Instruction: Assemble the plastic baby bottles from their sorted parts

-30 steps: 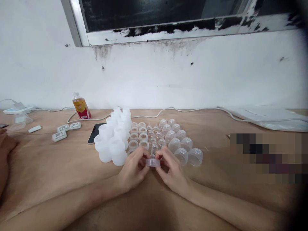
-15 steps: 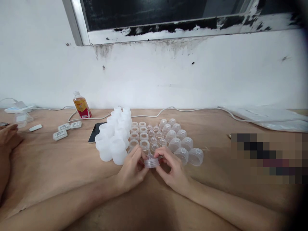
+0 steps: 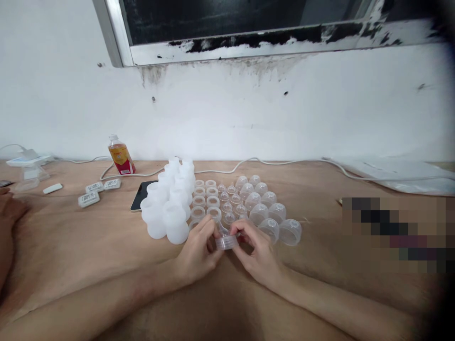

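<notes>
Between my two hands is a clear ring (image 3: 226,243) with a see-through nipple standing up in it. My left hand (image 3: 199,248) pinches its left side and my right hand (image 3: 256,248) grips its right side. Just beyond stand rows of clear rings (image 3: 198,212), partly covered by my left hand. Several clear nipples (image 3: 235,198) sit beside them, the nearest ones close to my fingertips. Several clear domed caps (image 3: 290,232) are lined up at the right. White bottles (image 3: 177,228) stand in rows left of the rings.
A dark phone (image 3: 141,195) lies left of the bottles. Farther left are small white cases (image 3: 88,199) and a drink bottle (image 3: 121,156). A cable (image 3: 284,162) runs along the wall. Another person's hand (image 3: 10,206) rests at the left edge. A plastic bag (image 3: 394,175) lies back right.
The ring with the nipple has shifted slightly to the right, with both my hands still on it. The other person's hand at the left edge has drawn back a little.
</notes>
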A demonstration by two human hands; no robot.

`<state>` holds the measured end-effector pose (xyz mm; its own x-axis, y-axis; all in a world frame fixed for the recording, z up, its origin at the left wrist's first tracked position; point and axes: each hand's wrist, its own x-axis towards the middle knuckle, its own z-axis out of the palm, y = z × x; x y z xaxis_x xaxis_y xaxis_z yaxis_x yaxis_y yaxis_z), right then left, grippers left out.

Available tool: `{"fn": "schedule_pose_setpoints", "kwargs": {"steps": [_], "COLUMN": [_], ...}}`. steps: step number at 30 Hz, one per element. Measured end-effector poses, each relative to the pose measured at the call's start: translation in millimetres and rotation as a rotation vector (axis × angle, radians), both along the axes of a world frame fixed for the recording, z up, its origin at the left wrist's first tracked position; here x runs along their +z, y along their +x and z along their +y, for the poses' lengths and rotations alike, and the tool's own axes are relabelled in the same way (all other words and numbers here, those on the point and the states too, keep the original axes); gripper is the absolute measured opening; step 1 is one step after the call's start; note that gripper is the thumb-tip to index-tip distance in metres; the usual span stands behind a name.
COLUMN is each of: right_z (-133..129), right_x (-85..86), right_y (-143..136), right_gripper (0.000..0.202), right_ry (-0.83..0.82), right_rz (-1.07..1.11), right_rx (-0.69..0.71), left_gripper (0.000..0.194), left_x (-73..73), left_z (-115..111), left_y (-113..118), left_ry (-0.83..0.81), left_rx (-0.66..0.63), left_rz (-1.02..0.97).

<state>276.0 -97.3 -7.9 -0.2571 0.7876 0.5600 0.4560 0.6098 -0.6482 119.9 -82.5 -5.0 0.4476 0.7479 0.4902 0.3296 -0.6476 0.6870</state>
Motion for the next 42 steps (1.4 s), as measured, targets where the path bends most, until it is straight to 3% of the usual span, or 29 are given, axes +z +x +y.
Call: {"fn": "schedule_pose_setpoints", "kwargs": {"steps": [8,13,25,27,33,37,39,42], "right_z": [0.8,-1.9,-1.8,-1.6,1.4,3.4,3.6,3.6], "right_x": [1.4,1.7,-0.3,1.5,1.6,-2.4,-3.7,-4.6], "right_y": [0.3,0.3,1.2,1.3,3.8,6.9,7.9,8.2], "right_gripper": [0.005,0.006,0.005,0.004,0.024,0.018,0.018,0.021], "right_ry": [0.032,0.038,0.035,0.022,-0.046,-0.085,-0.105,-0.166], "right_rz": [0.011,-0.068,-0.098,-0.093,-0.075,0.075,0.119,0.173], "right_rx": [0.029,-0.023,-0.040,-0.022,0.100,0.098,0.112,0.171], "left_gripper": [0.013,0.006,0.002,0.003,0.007,0.020,0.034,0.033], "left_x": [2.8,4.8,6.0,5.0,-0.5,22.1,45.7,86.1], "left_z": [-3.9,-4.1,-5.1,-4.3,-1.7,-14.1,-20.0,-17.7], "left_y": [-3.7,-2.1,-0.6,-1.9,-4.7,-3.5,-6.8,-23.9], "left_ry": [0.035,-0.034,-0.040,-0.022,0.073,0.247,0.448,0.610], "left_rx": [-0.016,0.026,-0.012,-0.010,0.024,0.033,0.055,0.168], "left_rz": [-0.105,-0.063,-0.050,-0.050,0.016,0.262,0.403,0.614]}}
